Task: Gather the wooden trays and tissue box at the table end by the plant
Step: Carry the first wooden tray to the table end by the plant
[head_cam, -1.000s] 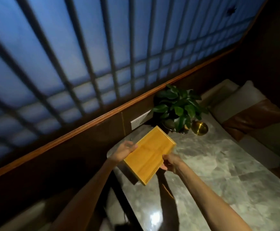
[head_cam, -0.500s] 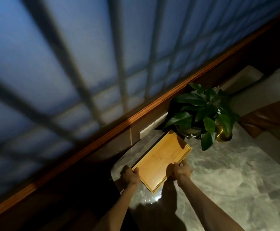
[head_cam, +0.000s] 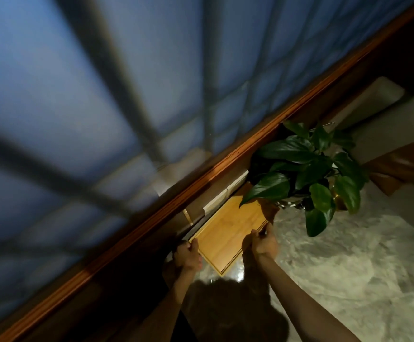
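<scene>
A: Wooden tray (head_cam: 228, 233): one, flat at the table (head_cam: 349, 267) end against the wall edge, far corner under the plant (head_cam: 307, 169).

B: Hands?

A: Left hand (head_cam: 187, 255), right hand (head_cam: 265, 245): fingers closed on opposite edges. Step: placing. Next, I judge: release, fetch remaining items.

This looks like a dim booth in a restaurant or tea house. Under my right hand (head_cam: 265, 245) runs a polished marble table (head_cam: 349, 267). Just beyond that hand stands a leafy potted plant (head_cam: 309, 169), with a small brass bowl (head_cam: 339, 202) behind its leaves. Farther right of my hands are padded bench cushions (head_cam: 403, 166) in cream and brown. Above my left hand (head_cam: 187, 256), a wooden rail (head_cam: 201, 186) edges a blue-lit lattice screen (head_cam: 127, 95).
</scene>
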